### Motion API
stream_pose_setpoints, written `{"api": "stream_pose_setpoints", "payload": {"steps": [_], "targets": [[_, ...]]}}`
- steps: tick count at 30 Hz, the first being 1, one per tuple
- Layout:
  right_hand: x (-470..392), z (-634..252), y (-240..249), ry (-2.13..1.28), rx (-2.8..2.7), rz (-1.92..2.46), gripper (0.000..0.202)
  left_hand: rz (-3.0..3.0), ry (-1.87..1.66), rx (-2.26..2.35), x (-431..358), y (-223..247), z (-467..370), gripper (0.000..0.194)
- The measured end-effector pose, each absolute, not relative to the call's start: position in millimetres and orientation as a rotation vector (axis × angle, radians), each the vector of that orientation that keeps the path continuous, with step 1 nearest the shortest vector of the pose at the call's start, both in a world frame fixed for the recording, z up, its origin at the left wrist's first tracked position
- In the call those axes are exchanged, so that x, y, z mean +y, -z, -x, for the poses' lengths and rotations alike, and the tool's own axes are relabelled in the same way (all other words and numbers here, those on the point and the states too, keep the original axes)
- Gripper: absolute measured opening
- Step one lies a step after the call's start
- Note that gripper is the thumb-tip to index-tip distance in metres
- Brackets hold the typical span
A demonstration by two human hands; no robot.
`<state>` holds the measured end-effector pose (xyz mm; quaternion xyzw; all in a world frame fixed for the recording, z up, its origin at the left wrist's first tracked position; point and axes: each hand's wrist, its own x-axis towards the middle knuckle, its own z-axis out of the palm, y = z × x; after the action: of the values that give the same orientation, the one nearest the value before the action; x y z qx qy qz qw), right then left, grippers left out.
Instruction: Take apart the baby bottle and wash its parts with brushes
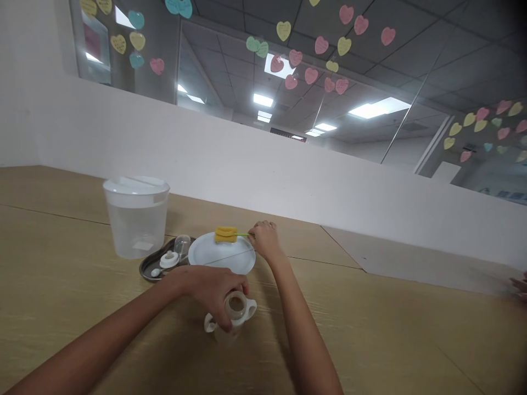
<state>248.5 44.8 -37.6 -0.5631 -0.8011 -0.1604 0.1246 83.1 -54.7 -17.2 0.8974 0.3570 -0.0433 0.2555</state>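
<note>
My left hand [216, 291] grips a baby bottle [236, 306] with white side handles near its top; the bottle is uncapped and its mouth faces up. Farther forward, my right hand [264, 240] is closed on the thin green handle of a yellow sponge brush [226, 234]. The sponge head is over the far rim of a white plate [209, 258]. Left of the plate lies a dark kidney-shaped tray [147, 270] with a clear dome cap [182, 246], a white collar ring [169, 259] and a small white-tipped piece [155, 272].
A translucent lidded bucket [138, 225] stands behind the tray on the wooden table [391, 340]. The white wall [247, 164] rises at the table's back, below windows with heart-shaped notes. At the far right edge, part of another person's hand [519, 286] shows, blurred.
</note>
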Motion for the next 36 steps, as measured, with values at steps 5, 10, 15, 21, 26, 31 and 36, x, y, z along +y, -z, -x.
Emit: {"api": "stream_pose_setpoints", "payload": {"steps": [5,10,15,21,26,31,36], "targets": [[42.7,-254.9,31.0,0.444,-2.276,1.661,0.024,-2.455,0.121,0.927,-54.9,15.4,-83.6,0.051],[36.5,-258.9,21.8,0.421,-2.22,1.668,0.023,-2.434,0.037,0.79,-50.3,23.9,-82.2,0.05],[27.6,-264.0,10.0,0.407,-2.179,1.642,0.023,-2.54,0.004,0.703,-45.7,22.5,-83.4,0.054],[9.3,-279.3,-8.2,0.35,-1.985,1.482,0.025,-2.462,-0.381,0.889,-49.1,-13.9,-53.3,0.06],[-15.8,-290.3,-24.5,0.199,-1.757,1.279,0.026,-2.365,-0.955,1.285,-41.7,-30.1,-27.2,0.051],[-41.8,-281.7,-33.6,-0.137,-1.844,1.082,0.028,-2.417,-1.379,1.672,-18.1,-15.6,-19.8,0.049],[-43.5,-259.4,-28.0,-0.182,-2.099,1.069,0.028,-2.602,-1.445,1.813,-9.3,-5.7,-18.0,0.05]]}}
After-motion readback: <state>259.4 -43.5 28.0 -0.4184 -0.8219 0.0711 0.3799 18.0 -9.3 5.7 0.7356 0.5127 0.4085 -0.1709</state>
